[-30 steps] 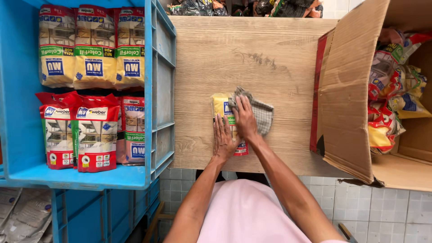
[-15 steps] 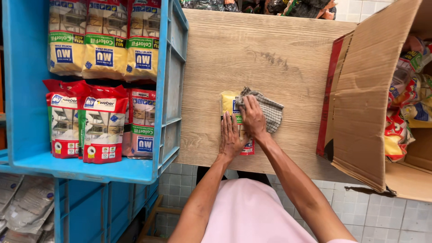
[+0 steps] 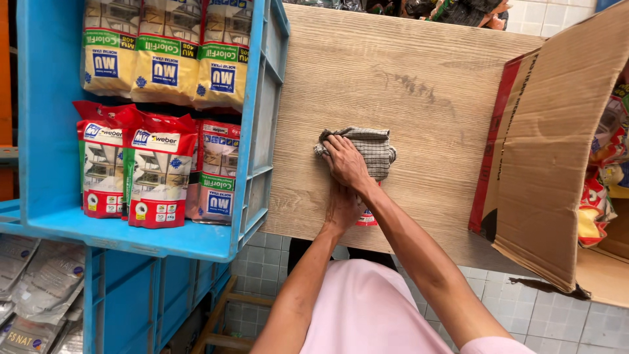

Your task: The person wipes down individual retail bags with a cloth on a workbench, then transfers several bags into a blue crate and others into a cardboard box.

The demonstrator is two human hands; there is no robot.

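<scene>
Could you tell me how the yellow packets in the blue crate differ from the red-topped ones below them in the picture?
The yellow packets are yellow with a green band and blue square, while the red-topped packets are red at top and bottom with a pale picture panel. The yellow packets sit at the far end of the blue crate, printed upside down to the camera; the red-topped packets sit nearer and read upright. Both are sealed pouches of similar size, lined up in rows.

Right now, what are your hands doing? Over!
Right hand pressing checked cloth on packet. Left hand flat on packet. Wooden table around it bare.
</scene>
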